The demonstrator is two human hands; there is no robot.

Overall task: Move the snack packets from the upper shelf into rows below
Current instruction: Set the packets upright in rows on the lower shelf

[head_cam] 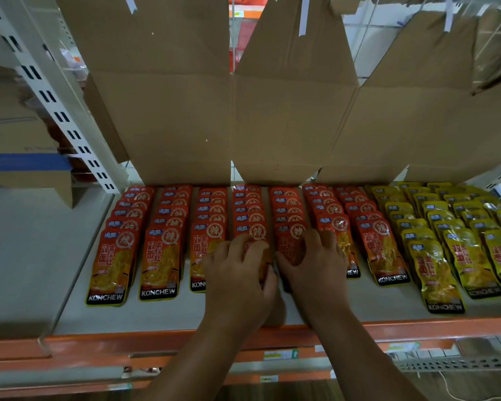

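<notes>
Orange-red KONCHEW snack packets point(159, 264) lie in several overlapping rows on the white lower shelf point(162, 314). Yellow packets point(437, 273) of the same brand fill the rows on the right. My left hand point(237, 279) lies over the front packet of the fourth row point(252, 227), fingers curled round its edges. Beside it, my right hand point(315, 267) grips the front packet of the fifth row point(291, 241), thumb on its left side. Both front packets are mostly hidden under the hands.
Brown cardboard box flaps point(289, 117) hang down from the upper shelf and cover the back of the rows. A white slotted upright point(55, 111) stands at the left. An orange price rail point(417, 328) runs along the shelf's front edge. Bare shelf shows left of the packets.
</notes>
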